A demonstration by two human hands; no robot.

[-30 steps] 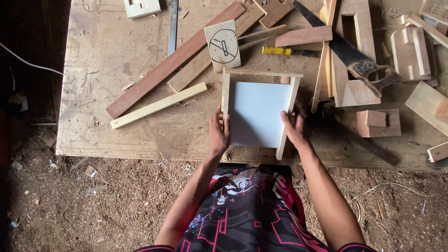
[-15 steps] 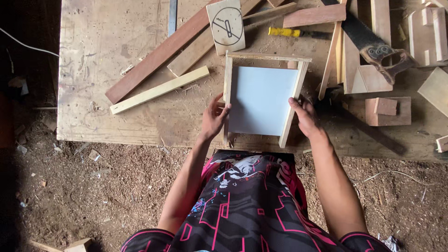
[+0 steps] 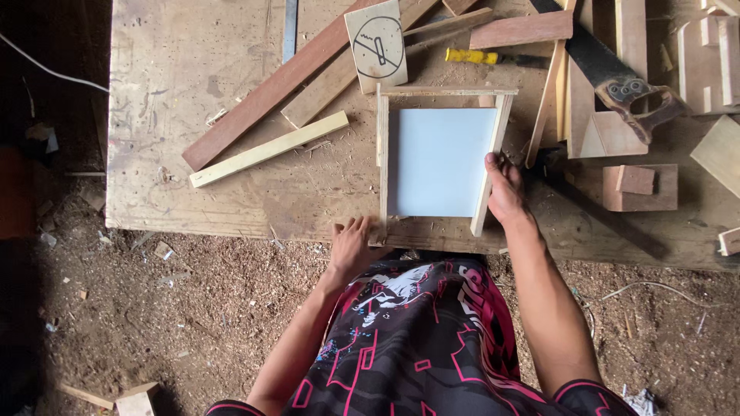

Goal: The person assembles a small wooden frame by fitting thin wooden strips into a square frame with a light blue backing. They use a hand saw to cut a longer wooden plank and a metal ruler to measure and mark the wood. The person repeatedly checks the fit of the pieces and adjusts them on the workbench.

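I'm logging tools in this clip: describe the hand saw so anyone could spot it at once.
Start at the plywood work board, then go to the white panel in its wooden frame held by the right hand. Up and right lies the hand saw: the only dark blade with a looped grip, among bare wood offcuts.

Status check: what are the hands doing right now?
Left hand flat at wooden frame near corner. Right hand gripping frame's right rail. White panel inside. Handsaw, offcuts beside.
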